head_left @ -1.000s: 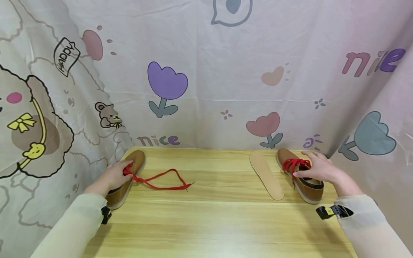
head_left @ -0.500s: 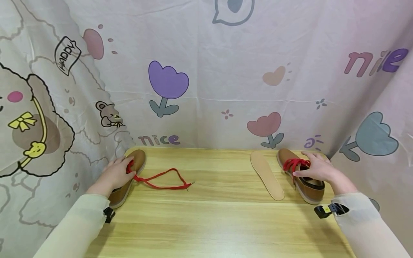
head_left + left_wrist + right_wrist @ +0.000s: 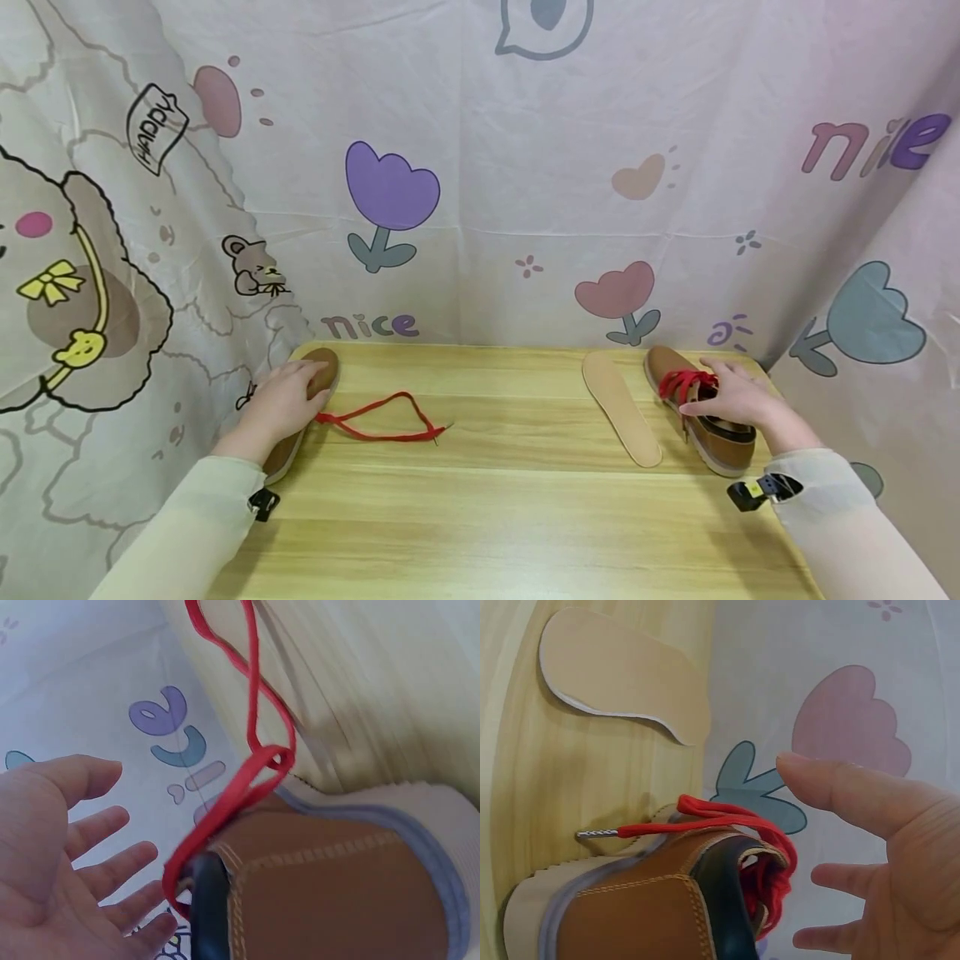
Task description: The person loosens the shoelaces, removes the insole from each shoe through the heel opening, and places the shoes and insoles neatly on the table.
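Note:
At the left, a brown leather shoe (image 3: 322, 367) lies partly covered by my left hand (image 3: 281, 404). The fingers are spread and relaxed; in the left wrist view the hand (image 3: 71, 855) appears beside the shoe (image 3: 337, 892) and grips nothing. A red shoelace (image 3: 375, 437) trails from this shoe to the right in a long loop. Over the matching shoe (image 3: 723, 450) at the right hovers my right hand (image 3: 735, 396), thumb and fingers apart. Its red lace (image 3: 727, 820) is loose near the opening, with a metal-tipped end (image 3: 598, 833) hanging over the side.
A flat tan insole (image 3: 622, 408) lies on the wooden table (image 3: 495, 517), left of the right-hand shoe. A printed fabric curtain (image 3: 487, 167) stands behind the table and along both sides.
My left hand has moved right and slightly forward over the left shoe, covering the laces on top. My right hand has shifted very little. Shoes and insole stay in place.

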Tool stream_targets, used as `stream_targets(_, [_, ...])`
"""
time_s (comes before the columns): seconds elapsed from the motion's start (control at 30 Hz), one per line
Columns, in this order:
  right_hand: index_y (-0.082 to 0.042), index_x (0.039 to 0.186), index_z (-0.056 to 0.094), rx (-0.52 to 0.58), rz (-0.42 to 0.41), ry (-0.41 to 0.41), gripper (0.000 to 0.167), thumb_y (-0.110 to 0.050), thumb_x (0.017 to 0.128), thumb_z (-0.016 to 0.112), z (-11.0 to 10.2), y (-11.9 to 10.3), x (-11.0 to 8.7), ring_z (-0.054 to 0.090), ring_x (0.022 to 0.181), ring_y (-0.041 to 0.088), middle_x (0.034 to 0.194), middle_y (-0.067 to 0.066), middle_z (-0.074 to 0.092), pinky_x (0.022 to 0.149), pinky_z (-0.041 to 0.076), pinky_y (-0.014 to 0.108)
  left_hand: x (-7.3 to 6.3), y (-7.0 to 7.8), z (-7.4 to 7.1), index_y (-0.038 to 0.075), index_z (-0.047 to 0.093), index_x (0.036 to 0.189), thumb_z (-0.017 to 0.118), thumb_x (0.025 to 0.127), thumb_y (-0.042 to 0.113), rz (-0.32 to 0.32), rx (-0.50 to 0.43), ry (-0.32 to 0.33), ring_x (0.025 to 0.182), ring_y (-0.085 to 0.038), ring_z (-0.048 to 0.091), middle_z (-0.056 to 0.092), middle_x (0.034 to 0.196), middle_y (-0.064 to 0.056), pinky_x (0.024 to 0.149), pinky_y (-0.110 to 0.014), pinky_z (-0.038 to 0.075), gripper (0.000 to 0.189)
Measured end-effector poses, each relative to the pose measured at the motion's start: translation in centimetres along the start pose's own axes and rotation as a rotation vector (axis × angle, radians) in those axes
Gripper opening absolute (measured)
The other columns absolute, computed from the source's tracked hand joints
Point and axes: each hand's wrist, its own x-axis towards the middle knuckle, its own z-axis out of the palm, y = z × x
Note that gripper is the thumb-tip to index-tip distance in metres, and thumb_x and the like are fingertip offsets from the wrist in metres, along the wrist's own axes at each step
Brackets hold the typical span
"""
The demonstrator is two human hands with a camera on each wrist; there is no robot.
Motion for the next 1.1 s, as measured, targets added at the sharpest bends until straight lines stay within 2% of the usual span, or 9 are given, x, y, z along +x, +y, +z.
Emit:
stream_targets(0.2, [0.012,0.148,0.027,0.005,0.01,0.023,0.107,-0.047,0.077,0.082,0.7,0.1,0.4,0.025,0.123,0.069,0.141,0.051,0.021,0.098,0.023,0.079,0.0,0.9,0.4,-0.002,0.052,0.141,0.061,0.096,0.022,0.02,0.004,0.03,0.131,-0.051,0.041,0.05,0.142,-0.029,0.107,-0.068,0.031,0.052])
stream_targets(0.37, [0.011,0.15,0.025,0.025,0.035,0.019,0.113,-0.052,0.076,0.083,1.2,0.1,0.5,0.025,0.121,0.07,0.142,0.05,0.02,0.095,0.025,0.079,-0.2,1.7,0.6,-0.004,0.052,0.14,0.062,0.095,0.022,0.059,-0.019,0.056,0.131,-0.049,0.043,0.052,0.14,-0.028,0.108,-0.063,0.033,0.053])
stream_targets(0.77, [0.009,0.151,0.021,0.052,0.091,0.043,0.11,-0.046,0.078,0.083,2.4,0.5,1.3,0.021,0.119,0.072,0.141,0.051,0.015,0.094,0.024,0.081,-0.8,3.4,1.9,0.0,0.052,0.141,0.065,0.094,0.022,0.069,-0.061,0.069,0.131,-0.049,0.042,0.05,0.142,-0.027,0.106,-0.067,0.033,0.054])
stream_targets(0.93, [0.006,0.154,0.016,0.064,0.156,0.042,0.115,-0.05,0.078,0.081,2.9,0.7,1.4,0.023,0.118,0.071,0.141,0.049,0.014,0.089,0.026,0.085,-0.9,4.3,2.5,0.001,0.052,0.143,0.067,0.094,0.024,0.079,-0.083,0.069,0.132,-0.048,0.042,0.051,0.143,-0.025,0.107,-0.065,0.033,0.056])
stream_targets(1.1, [0.004,0.156,0.007,0.097,0.213,0.04,0.12,-0.05,0.078,0.08,3.2,0.7,1.6,0.019,0.119,0.073,0.142,0.05,0.01,0.088,0.019,0.089,-0.7,5.2,3.2,0.002,0.054,0.141,0.068,0.094,0.026,0.099,-0.075,0.093,0.129,-0.047,0.046,0.054,0.14,-0.024,0.105,-0.065,0.036,0.055])
